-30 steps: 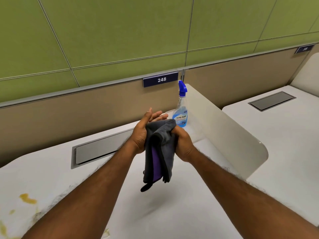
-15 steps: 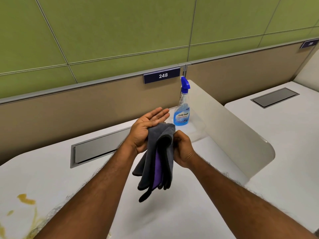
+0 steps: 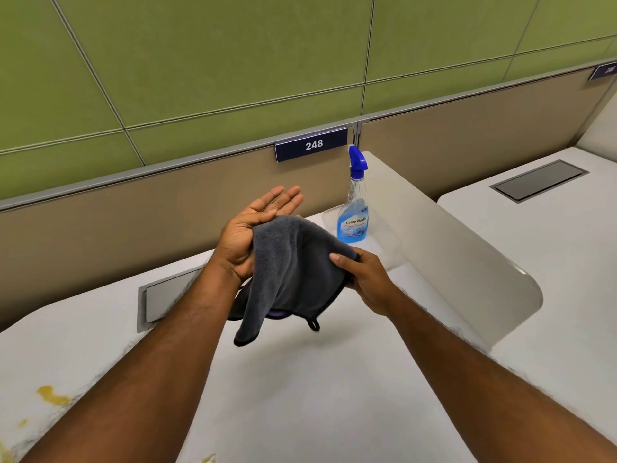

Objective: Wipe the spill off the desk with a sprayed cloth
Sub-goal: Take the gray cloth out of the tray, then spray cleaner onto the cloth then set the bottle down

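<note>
A dark grey cloth point(image 3: 293, 272) with a purple underside hangs in the air above the white desk point(image 3: 300, 396). My right hand point(image 3: 364, 279) pinches its right edge between thumb and fingers. My left hand point(image 3: 253, 232) lies flat and palm-up under the cloth's left side, fingers stretched out, with the cloth draped over the palm. A clear spray bottle point(image 3: 354, 208) of blue liquid with a blue trigger head stands upright at the desk's back right corner, beyond both hands. A yellow spill point(image 3: 53, 396) smears the desk at the near left, beside my left forearm.
A curved white divider point(image 3: 467, 262) rises along the desk's right side, with another desk behind it. A grey cable hatch point(image 3: 163, 295) is set into the desk behind my left wrist. A beige partition with a "248" sign point(image 3: 312, 144) backs the desk.
The cloth has been spread from a bunched, hanging fold into a wider drape. My left hand has flattened palm-up beneath it, and my right hand has pulled its edge out to the right.
</note>
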